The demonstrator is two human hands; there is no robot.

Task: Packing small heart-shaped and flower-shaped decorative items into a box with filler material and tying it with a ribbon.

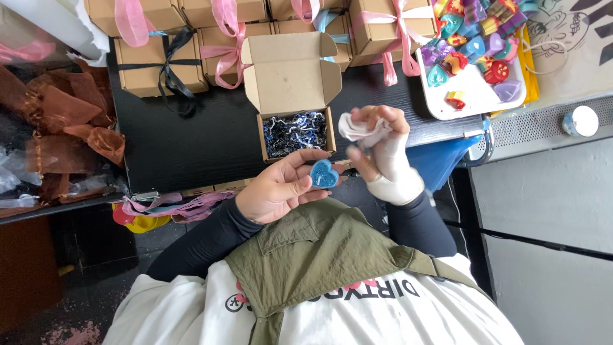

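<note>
Closest to the camera, over the olive vest, the left hand (278,190) lies palm up, fingers loosely curled, and cradles a glossy blue heart (324,174) on its fingertips. Right beside it the right hand (383,150), wrapped at the wrist in a pale bandage, pinches a crumpled white cloth (359,128) between thumb and fingers, just above the heart and not quite touching it. Beyond the hands, at the near edge of the black surface (191,140), an open cardboard box (295,96) stands with its lid flipped back, filled with blue, black and white shredded paper (295,134). Off to the right, a white tray (476,96) carries a heap of colourful resin pieces (469,35). To the left, brown organza bags (60,121) sit in a pile. Further back, a row of closed cardboard boxes (159,64) lines the far side, tied with pink ribbons, one with black.
</note>
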